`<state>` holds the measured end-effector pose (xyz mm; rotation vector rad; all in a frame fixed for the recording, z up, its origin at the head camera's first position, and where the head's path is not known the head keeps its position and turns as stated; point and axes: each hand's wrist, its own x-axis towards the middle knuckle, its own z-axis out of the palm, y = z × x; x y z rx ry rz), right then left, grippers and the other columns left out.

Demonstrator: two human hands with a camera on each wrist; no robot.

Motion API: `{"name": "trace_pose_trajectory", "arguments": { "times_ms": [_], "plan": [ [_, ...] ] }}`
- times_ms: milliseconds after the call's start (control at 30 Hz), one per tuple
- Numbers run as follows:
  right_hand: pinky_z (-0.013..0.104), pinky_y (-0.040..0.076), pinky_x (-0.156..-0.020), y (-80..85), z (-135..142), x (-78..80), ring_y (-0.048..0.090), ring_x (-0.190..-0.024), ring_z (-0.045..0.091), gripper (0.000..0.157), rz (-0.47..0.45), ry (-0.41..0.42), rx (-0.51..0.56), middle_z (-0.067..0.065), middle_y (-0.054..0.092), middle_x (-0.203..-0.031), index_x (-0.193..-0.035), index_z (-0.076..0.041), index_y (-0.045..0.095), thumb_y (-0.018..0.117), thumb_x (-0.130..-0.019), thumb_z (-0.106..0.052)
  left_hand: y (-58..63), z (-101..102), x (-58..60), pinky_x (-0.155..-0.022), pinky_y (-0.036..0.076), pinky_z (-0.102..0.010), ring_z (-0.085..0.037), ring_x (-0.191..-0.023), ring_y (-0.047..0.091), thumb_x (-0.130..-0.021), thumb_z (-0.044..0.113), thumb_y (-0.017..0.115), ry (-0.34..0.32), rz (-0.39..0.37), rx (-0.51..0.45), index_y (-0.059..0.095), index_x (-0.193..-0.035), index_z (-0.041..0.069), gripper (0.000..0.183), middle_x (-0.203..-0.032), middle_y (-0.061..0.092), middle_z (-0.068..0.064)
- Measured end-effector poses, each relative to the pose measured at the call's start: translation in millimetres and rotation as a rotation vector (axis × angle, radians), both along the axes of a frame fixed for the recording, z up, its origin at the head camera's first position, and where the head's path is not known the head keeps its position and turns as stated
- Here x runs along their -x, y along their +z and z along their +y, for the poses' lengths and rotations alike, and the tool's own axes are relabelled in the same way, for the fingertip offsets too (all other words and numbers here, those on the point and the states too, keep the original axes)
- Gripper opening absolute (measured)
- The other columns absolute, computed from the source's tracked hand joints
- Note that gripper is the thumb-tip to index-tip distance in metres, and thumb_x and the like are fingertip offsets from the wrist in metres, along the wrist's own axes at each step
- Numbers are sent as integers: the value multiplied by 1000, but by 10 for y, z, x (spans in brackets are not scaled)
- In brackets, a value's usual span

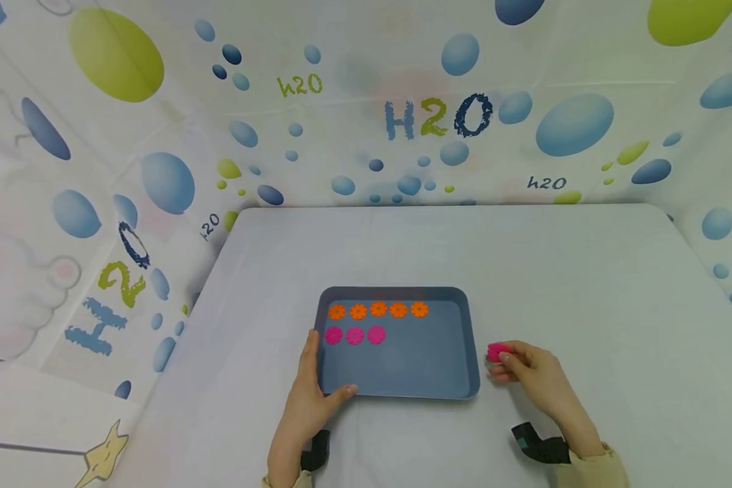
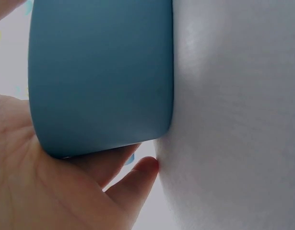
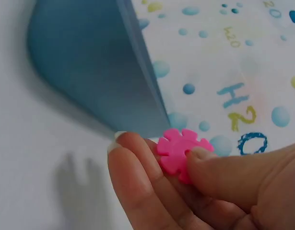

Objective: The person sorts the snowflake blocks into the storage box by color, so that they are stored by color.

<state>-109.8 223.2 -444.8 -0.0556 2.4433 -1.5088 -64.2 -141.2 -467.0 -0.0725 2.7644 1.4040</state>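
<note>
A blue-grey tray [image 1: 427, 359] lies on the white table with a row of several orange notched discs [image 1: 378, 309]. Below them sits a row of three pink notched discs [image 1: 355, 335]. My left hand [image 1: 310, 400] holds the tray's near left corner, its thumb at the front rim and fingers along the left side. In the left wrist view the tray wall [image 2: 101, 76] rests against the palm. Just off the tray's right side, my right hand [image 1: 539, 376] pinches another pink notched disc [image 3: 178, 153] between thumb and fingers.
The white table [image 1: 585, 285] surrounds the tray. A patterned cloth [image 1: 354, 149] with blue and green spots stands behind it and at the sides. Each wrist wears a black camera mount [image 1: 539, 447].
</note>
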Motion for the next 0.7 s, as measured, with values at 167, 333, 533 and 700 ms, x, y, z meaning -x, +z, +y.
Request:
{"name": "trace_pose_trajectory", "arguments": {
  "times_ms": [167, 333, 533, 700],
  "plan": [
    [22, 58, -74, 90, -91, 130, 73, -83, 8, 32, 76, 27, 64, 26, 69, -113, -126, 10, 55, 46, -102, -9, 5, 1, -1, -115, 23, -60, -42, -149, 13, -78, 35, 80, -1, -4, 2, 4, -157, 7, 113, -163, 6, -20],
    [25, 59, -73, 244, -251, 281, 74, -81, 14, 27, 99, 8, 62, 27, 68, -112, -119, 9, 55, 46, -103, -10, 12, -1, -3, -115, 22, -60, -42, -149, 12, -79, 34, 80, 2, -7, 9, 3, -157, 8, 113, -163, 6, -19],
    [28, 59, -72, 360, -520, 483, 74, -79, 24, 24, 103, 53, 107, 28, 70, -106, -111, 9, 56, 51, -101, -13, 19, 6, 2, -116, 22, -59, -41, -149, 13, -78, 33, 81, 9, -8, 7, 4, -157, 8, 113, -163, 6, -19],
    [34, 60, -71, 279, -747, 621, 73, -78, 30, 24, 73, 95, 101, 25, 72, -93, -107, 10, 59, 55, -99, -13, 21, 15, 1, -116, 21, -59, -41, -149, 12, -78, 33, 81, 7, -16, -9, 3, -157, 8, 113, -163, 6, -18]
  ]
}}
